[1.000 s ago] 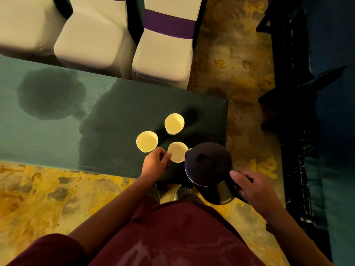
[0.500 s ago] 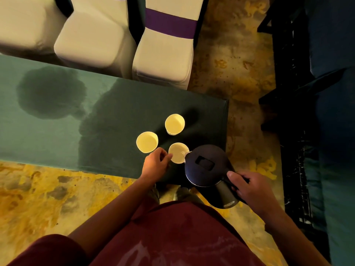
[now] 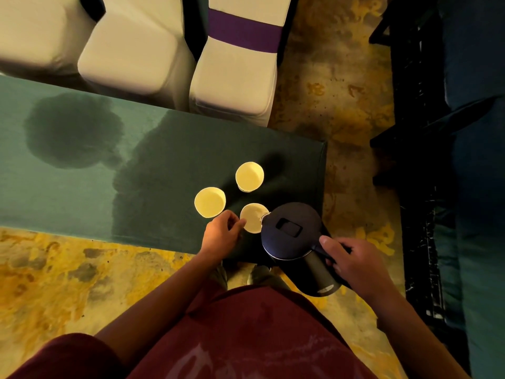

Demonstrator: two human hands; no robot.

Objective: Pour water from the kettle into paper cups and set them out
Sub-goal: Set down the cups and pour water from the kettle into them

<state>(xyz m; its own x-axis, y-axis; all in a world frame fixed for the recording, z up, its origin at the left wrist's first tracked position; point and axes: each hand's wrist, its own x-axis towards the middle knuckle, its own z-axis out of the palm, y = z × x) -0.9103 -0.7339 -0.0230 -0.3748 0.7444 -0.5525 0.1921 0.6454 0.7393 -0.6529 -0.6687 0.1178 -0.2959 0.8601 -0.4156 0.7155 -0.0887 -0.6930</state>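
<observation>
Head view, contents: three paper cups on the green-clothed table (image 3: 82, 170) near its right end, namely the far cup (image 3: 249, 176) and left cup (image 3: 210, 201), whose contents cannot be told, and the near cup (image 3: 252, 216), steadied at its side by the curled fingers of the left hand (image 3: 222, 233). Black kettle (image 3: 293, 236), lid closed, tilted with its spout over the near cup's rim, handle gripped by the right hand (image 3: 355, 265). Cloth carries dark wet patches; white-covered chairs (image 3: 131, 50) stand beyond the table.
</observation>
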